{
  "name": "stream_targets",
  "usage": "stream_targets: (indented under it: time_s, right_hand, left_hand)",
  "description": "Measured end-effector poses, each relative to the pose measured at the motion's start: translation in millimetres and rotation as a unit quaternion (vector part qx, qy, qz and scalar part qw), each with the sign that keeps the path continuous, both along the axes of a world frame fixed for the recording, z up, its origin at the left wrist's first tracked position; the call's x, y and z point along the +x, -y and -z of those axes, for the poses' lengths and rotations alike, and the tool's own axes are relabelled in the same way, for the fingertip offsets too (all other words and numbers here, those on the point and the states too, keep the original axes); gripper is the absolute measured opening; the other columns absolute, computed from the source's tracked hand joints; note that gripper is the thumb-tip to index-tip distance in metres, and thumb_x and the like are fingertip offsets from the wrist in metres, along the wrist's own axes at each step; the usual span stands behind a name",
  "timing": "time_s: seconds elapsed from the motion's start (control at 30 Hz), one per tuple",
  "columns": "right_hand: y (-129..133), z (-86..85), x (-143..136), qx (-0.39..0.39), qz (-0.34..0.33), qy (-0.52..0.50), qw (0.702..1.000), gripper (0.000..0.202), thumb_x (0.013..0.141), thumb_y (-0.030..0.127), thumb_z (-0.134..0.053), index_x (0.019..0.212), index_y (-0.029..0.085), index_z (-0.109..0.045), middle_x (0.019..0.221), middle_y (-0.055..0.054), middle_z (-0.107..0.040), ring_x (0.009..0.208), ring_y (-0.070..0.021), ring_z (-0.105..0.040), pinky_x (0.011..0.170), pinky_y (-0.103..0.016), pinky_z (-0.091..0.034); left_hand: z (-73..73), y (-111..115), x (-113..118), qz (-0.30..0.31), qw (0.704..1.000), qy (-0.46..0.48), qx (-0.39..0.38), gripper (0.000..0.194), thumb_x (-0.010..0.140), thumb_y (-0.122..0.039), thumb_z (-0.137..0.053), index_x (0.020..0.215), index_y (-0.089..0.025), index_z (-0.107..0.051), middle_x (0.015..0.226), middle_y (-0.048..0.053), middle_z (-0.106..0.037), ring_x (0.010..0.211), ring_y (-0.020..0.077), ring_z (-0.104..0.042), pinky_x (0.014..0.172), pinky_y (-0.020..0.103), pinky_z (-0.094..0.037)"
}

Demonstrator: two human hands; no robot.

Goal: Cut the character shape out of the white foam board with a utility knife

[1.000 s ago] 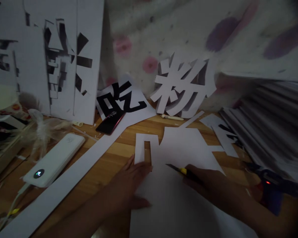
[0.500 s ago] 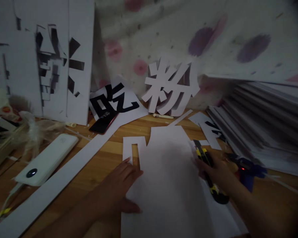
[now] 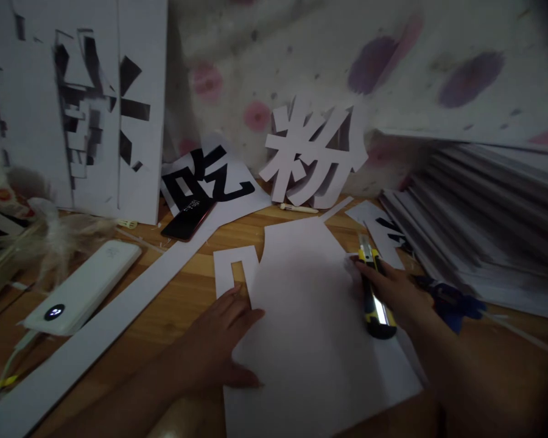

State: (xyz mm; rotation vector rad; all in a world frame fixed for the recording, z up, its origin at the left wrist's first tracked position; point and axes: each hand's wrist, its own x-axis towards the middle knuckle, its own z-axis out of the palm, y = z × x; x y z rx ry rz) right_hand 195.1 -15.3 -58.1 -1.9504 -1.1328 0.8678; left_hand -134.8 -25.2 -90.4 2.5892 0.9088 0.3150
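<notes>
A large white foam board sheet (image 3: 310,316) lies on the wooden table in front of me. My left hand (image 3: 228,340) rests at the sheet's left edge, fingers spread, with thumb and fingertips on it. Beside those fingertips is a small white cut-out character piece (image 3: 223,261) with a rectangular opening. My right hand (image 3: 393,292) grips a yellow and black utility knife (image 3: 375,298) over the sheet's right side, its blade end pointing away from me. A bright reflection shows on the knife's body.
A white power bank (image 3: 86,286) with a cable, a long white strip (image 3: 100,328) and a dark phone (image 3: 187,219) lie leftward. Behind stands a white three-dimensional character (image 3: 313,155). Stacked boards (image 3: 484,237) and a blue glue gun (image 3: 456,301) are at right.
The white sheet has turned slightly counterclockwise, and the small cut-out has shifted left. My right hand has tilted the knife more upright in view. The left hand stays on the sheet.
</notes>
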Motion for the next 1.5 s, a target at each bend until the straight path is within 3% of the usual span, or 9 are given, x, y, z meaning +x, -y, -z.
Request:
stream_targets:
  time_s: [0.1, 0.2, 0.47, 0.8, 0.97, 1.1, 1.27, 1.4, 1.5]
  right_hand:
    - [-11.1, -8.0, -3.8, -0.019, 0.036, -0.149, 0.988, 0.046, 0.07, 0.046, -0.061, 0.108, 0.023, -0.053, 0.049, 0.005, -0.053, 0.043, -0.0159, -0.053, 0.041, -0.029, -0.043]
    - [-20.6, -13.4, -7.0, -0.014, 0.035, -0.177, 0.983, 0.046, 0.07, 0.044, -0.062, 0.109, 0.023, -0.052, 0.051, 0.005, -0.053, 0.042, -0.0146, -0.051, 0.041, -0.028, -0.043]
    - [-11.5, -23.3, -10.7, 0.036, 0.031, -0.118, 0.992, 0.048, 0.072, 0.047, -0.06, 0.111, 0.021, -0.054, 0.049, 0.004, -0.052, 0.047, -0.0142, -0.053, 0.041, -0.023, -0.04]
    - [36.7, -14.3, 10.9, -0.026, -0.014, 0.013, 0.999, 0.044, 0.072, 0.055, -0.056, 0.097, 0.019, -0.058, 0.047, 0.003, -0.055, 0.044, -0.0131, -0.05, 0.039, -0.023, -0.037]
    - [55.6, -7.8, 21.0, -0.045, -0.031, -0.015, 0.998, 0.04, 0.071, 0.06, -0.054, 0.071, 0.02, -0.052, 0.05, 0.002, -0.053, 0.044, -0.0121, -0.051, 0.041, -0.024, -0.041]
    - [66.9, -1.6, 25.3, -0.055, -0.055, -0.046, 0.996, 0.042, 0.072, 0.063, -0.05, 0.071, 0.021, -0.049, 0.05, 0.003, -0.053, 0.041, -0.0118, -0.051, 0.039, -0.024, -0.041]
    - [72.9, 4.4, 29.6, -0.091, -0.134, 0.037, 0.986, 0.036, 0.08, 0.056, -0.046, 0.071, 0.021, -0.049, 0.052, 0.002, -0.055, 0.045, -0.0116, -0.053, 0.043, -0.024, -0.042]
    - [65.5, 8.7, 37.2, -0.081, -0.067, 0.114, 0.988, 0.033, 0.076, 0.056, -0.049, 0.076, 0.023, -0.048, 0.05, 0.003, -0.056, 0.044, -0.0146, -0.055, 0.044, -0.027, -0.044]
    - [61.0, 14.5, 43.0, -0.074, -0.018, 0.112, 0.991, 0.032, 0.075, 0.055, -0.05, 0.079, 0.023, -0.047, 0.047, 0.004, -0.057, 0.042, -0.0154, -0.054, 0.045, -0.028, -0.044]
  left_hand:
    - [1.3, -0.4, 0.1, -0.004, 1.0, -0.004, 0.018, 0.09, 0.054, -0.064, -0.069, 0.128, -0.02, -0.042, 0.118, 0.014, -0.053, 0.122, 0.037, -0.038, 0.1, 0.056, -0.031]
    - [4.2, -1.3, -1.0, -0.008, 0.999, 0.0, 0.045, 0.09, 0.054, -0.066, -0.067, 0.127, -0.018, -0.043, 0.117, 0.015, -0.054, 0.121, 0.0382, -0.038, 0.098, 0.056, -0.034]
    - [4.7, -3.7, -0.8, -0.016, 0.993, 0.044, 0.11, 0.041, 0.082, -0.03, -0.053, 0.12, -0.019, -0.045, 0.113, 0.011, -0.056, 0.112, 0.0275, -0.049, 0.095, 0.045, -0.041]
    - [-1.7, -4.4, 3.8, -0.023, 0.995, 0.055, 0.076, 0.03, 0.085, -0.018, -0.044, 0.115, -0.019, -0.045, 0.097, 0.006, -0.058, 0.089, 0.0204, -0.054, 0.081, 0.038, -0.045]
    - [-0.1, -5.8, 3.4, -0.029, 0.994, 0.062, 0.08, 0.031, 0.087, -0.017, -0.042, 0.117, -0.022, -0.043, 0.095, 0.005, -0.058, 0.087, 0.0193, -0.054, 0.079, 0.037, -0.044]
    - [-5.7, -9.1, 2.7, -0.054, 0.993, 0.07, 0.077, 0.031, 0.088, -0.017, -0.04, 0.118, -0.021, -0.043, 0.093, 0.005, -0.059, 0.088, 0.0194, -0.055, 0.081, 0.038, -0.044]
    - [-4.5, -3.5, 0.8, -0.115, 0.99, 0.031, 0.075, 0.05, 0.083, -0.043, -0.05, 0.126, -0.02, -0.036, 0.116, 0.01, -0.054, 0.113, 0.0286, -0.046, 0.096, 0.05, -0.036]
    - [12.1, 6.2, 2.7, -0.206, 0.973, -0.007, 0.099, 0.08, 0.075, -0.061, -0.051, 0.134, -0.012, -0.028, 0.139, 0.021, -0.032, 0.132, 0.0424, -0.014, 0.099, 0.062, -0.024]
    - [19.5, 8.2, 3.4, -0.222, 0.971, -0.016, 0.09, 0.08, 0.078, -0.06, -0.047, 0.137, -0.011, -0.024, 0.142, 0.023, -0.025, 0.133, 0.0421, -0.01, 0.1, 0.063, -0.022]
